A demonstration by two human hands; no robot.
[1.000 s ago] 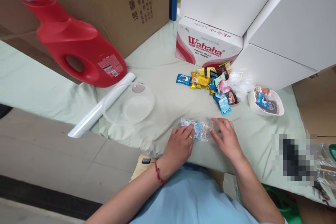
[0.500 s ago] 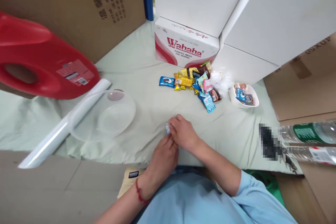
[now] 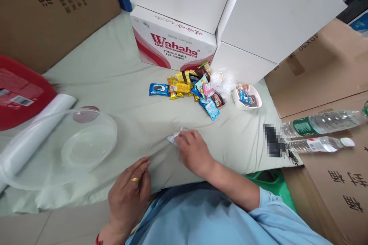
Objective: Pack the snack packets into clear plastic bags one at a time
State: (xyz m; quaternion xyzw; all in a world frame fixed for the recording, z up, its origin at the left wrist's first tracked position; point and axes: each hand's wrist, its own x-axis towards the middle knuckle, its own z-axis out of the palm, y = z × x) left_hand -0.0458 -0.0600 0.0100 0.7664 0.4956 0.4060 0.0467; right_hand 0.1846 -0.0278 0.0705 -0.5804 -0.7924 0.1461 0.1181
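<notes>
A small packet [image 3: 173, 138] lies toward the near side of the desk [image 3: 138, 126], partly under the right hand [image 3: 196, 154]; whether its grip, or that of the left hand [image 3: 129, 189], pinches, I cannot tell. It looks light, soft, slippery; edges suit holding.

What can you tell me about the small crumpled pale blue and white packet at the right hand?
The small crumpled pale blue and white packet looks like thin, slightly shiny wrapping film. It is down at the pale green cloth, in front of the person. The person's right hand covers much of it, fingers touching it; only its far and left edges show. The person's left hand is apart from it. Any print, its contents and whether it is sealed cannot be made out.
</notes>
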